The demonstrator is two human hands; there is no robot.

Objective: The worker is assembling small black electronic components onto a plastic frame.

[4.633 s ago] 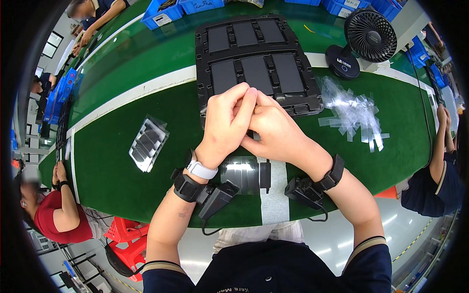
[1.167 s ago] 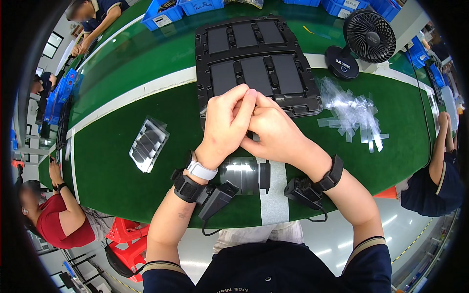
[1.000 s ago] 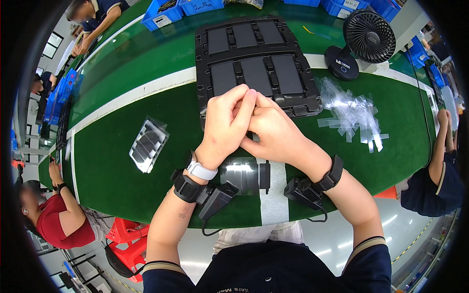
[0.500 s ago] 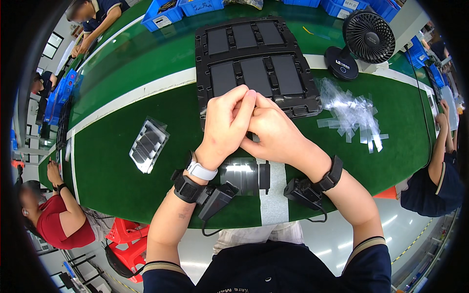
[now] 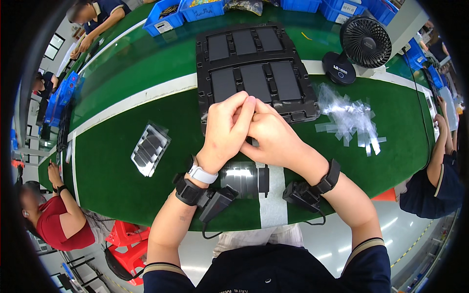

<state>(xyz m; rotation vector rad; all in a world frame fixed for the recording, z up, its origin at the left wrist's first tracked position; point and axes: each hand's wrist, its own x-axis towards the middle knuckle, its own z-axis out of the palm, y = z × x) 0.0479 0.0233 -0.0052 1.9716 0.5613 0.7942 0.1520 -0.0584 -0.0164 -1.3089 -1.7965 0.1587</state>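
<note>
My left hand and my right hand are pressed together above the table, fingers closed and fingertips meeting. Whatever is between them, if anything, is hidden by the fingers. Just beyond them lies a black plastic tray, its pockets holding several dark flat rectangular panels. Below my wrists, a shiny dark flat piece with a black edge part lies on the table. It partly overlaps a whitish strip of cloth or paper.
A pile of clear film strips lies right of the tray, near a black desk fan. Glossy clear-and-dark sheets rest at left on the green table. Blue bins line the back. Other people sit on both sides.
The whole view has shifted slightly, so the tray and hands appear a little lower. My hands keep the same closed pose, fingertips together.
</note>
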